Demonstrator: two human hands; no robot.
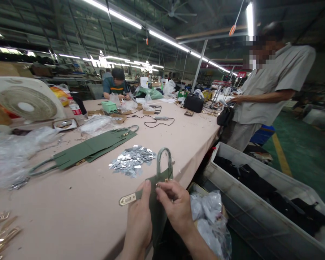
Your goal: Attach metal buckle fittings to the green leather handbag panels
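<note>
At the table's near edge, my left hand (138,220) is closed around a green handbag panel (156,213), its thumb lying on the front. A looped handle (164,150) in clear wrap rises from the panel's top. To the left of my thumb a green strap ends in a gold metal plate (128,199). My right hand (177,206) pinches a small gold fitting (158,185) against the panel, below the handle's base; my fingers partly hide it. Just beyond my hands lies a pile of flat silver metal pieces (132,159).
More green bag panels (97,144) lie left of the pile. Gold hardware (2,234) sits at the lower left, near plastic bags (13,155) and a fan (27,97). A grey bin (260,195) of black items stands right. One person stands right; another sits across the table.
</note>
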